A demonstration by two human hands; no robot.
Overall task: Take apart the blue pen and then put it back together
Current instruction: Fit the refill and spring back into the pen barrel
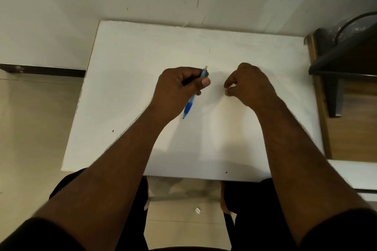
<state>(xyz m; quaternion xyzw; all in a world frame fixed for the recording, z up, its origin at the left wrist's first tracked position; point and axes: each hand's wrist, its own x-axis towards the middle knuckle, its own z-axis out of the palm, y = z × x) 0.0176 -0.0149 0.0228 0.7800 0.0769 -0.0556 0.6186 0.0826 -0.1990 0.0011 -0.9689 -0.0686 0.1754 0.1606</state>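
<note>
The blue pen (191, 102) is whole, with a clear blue barrel, a darker blue grip and a pale push button at its far end. My left hand (179, 89) is closed around its upper barrel, and holds it tilted with the tip pointing down toward me just above the white table (224, 138). My fingers hide the middle of the barrel. To the right of the pen, a short gap away, my right hand (247, 83) hovers with its fingers curled loosely inward. I see nothing in it.
The table's back edge meets a pale wall. To the right stands a dark shelf (344, 61) on a wooden surface (353, 134). Beige floor lies to the left. A small white scrap (197, 210) lies on the floor between my legs.
</note>
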